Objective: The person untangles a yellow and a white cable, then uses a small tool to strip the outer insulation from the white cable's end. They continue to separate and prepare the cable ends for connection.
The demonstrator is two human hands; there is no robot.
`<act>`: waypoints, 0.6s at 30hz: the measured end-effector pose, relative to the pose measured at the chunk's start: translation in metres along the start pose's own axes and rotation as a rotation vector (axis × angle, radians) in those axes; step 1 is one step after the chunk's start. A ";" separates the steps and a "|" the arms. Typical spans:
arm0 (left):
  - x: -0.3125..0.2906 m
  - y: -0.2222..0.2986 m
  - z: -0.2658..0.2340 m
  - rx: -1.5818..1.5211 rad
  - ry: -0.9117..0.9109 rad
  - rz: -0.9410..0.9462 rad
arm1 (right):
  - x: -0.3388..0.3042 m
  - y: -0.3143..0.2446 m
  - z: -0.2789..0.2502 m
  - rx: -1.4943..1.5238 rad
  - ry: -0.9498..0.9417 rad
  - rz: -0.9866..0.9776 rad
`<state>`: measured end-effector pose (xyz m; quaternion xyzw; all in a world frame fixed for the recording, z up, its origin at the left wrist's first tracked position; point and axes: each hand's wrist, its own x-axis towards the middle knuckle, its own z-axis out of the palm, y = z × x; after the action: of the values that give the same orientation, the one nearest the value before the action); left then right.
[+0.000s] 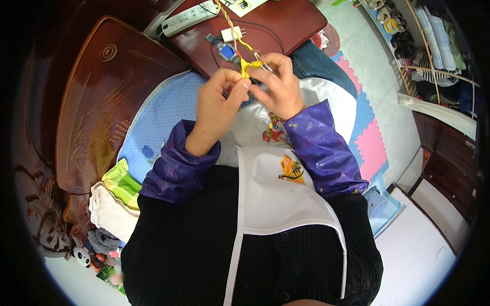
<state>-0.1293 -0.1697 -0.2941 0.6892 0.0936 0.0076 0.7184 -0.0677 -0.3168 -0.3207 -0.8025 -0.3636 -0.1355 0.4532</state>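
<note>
Two bare hands meet over my lap, near the front edge of a dark red table (301, 20). A twisted pair of yellow and reddish wires (227, 19) runs down from the top to them. My left hand (217, 99) pinches a yellow strip that looks like tape (245, 70) between thumb and forefinger, where the wires end. With fingers bent around the yellow-covered wire ends, my right hand (280, 86) holds the other side. Thin pale ends poke out beside its forefinger. How the strip is wrapped underneath is hidden by the fingers.
On the table lie a white power strip (189, 20), a white plug adapter (232, 34), a watch (227, 52) and a black cable. A carved wooden chair back (102, 102) rises at left, beside a blue cushion (158, 117). Pink and blue foam mats (370, 148) cover floor at right.
</note>
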 end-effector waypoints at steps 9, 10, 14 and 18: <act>-0.022 0.002 0.003 -0.074 -0.021 -0.093 | 0.001 -0.005 0.003 -0.207 0.059 -0.070; -0.022 0.001 0.001 -0.074 -0.010 -0.094 | 0.002 -0.005 0.002 -0.235 0.020 -0.101; -0.016 0.003 -0.016 0.399 0.012 0.236 | 0.001 -0.001 0.002 -0.258 0.000 -0.139; 0.000 0.003 -0.020 0.491 0.064 0.664 | 0.006 0.002 0.006 -0.152 0.088 -0.113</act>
<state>-0.1322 -0.1495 -0.2919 0.8322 -0.1125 0.2378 0.4881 -0.0630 -0.3093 -0.3217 -0.8061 -0.3767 -0.2231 0.3981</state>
